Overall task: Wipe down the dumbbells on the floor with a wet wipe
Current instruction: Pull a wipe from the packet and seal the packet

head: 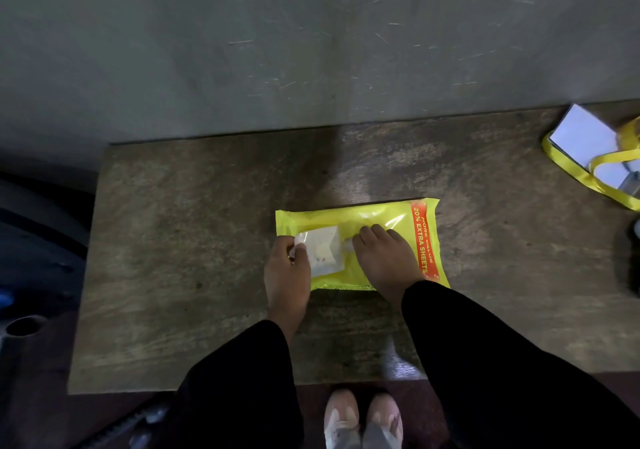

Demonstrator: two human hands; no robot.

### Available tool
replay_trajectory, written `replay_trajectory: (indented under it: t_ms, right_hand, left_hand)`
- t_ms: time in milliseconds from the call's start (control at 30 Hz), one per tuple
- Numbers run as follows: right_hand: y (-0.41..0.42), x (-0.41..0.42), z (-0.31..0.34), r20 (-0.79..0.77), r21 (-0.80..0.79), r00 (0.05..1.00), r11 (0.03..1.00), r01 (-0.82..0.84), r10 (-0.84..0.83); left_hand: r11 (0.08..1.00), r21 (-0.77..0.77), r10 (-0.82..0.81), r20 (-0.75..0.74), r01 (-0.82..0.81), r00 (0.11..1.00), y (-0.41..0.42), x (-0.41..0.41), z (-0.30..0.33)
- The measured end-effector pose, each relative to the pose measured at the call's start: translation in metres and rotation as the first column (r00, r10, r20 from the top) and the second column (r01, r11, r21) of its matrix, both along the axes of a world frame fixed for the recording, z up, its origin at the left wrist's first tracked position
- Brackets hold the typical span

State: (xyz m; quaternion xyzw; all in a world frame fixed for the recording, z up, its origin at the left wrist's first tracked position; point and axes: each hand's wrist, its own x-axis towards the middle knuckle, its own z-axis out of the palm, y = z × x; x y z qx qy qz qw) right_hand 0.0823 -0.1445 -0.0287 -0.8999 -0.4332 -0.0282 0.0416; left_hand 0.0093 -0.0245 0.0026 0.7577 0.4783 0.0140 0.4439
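Left hand [287,268] pinching the white flap [320,250] of a yellow wet wipe pack [367,220] lying on the bench [180,240], right hand [386,256] pressing it down – fingers [372,232] curling slightly, orange strip reading "20% EXTRA SHEETS" – yellow-strapped bag [588,157] sitting far right.

The right hand [384,258] hides part of the yellow wipes pack [377,218].

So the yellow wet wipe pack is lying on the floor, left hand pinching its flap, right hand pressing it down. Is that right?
Not quite. The head view shows the yellow wet wipe pack lying on a worn tabletop, not on the floor. The rest holds: the left hand pinches the white flap and the right hand presses the pack down.
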Motion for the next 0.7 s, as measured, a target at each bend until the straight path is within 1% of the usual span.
replay_trajectory:
  t_ms: [100,233,467,700]
  right_hand:
    - [0.001,0.0,0.003,-0.021,-0.002,1.0,1.0,0.014,-0.014]
    - [-0.002,-0.002,0.009,0.007,-0.035,1.0,0.999,-0.004,0.004]
    - [-0.005,-0.003,0.013,0.04,-0.003,0.999,1.0,-0.027,0.027]
    - [-0.002,-0.008,0.007,0.071,-0.071,0.997,0.997,-0.007,0.012]
  left_hand:
    - [1.0,-0.013,0.004,-0.001,-0.004,1.0,0.0,0.0,0.0]
    - [1.0,-0.014,0.021,0.003,-0.021,1.0,-0.001,0.0,0.0]
    - [1.0,-0.021,0.011,0.014,-0.011,1.0,-0.003,-0.001,0.001]
    - [1.0,-0.024,0.009,0.016,-0.009,1.0,-0.007,-0.002,0.002]
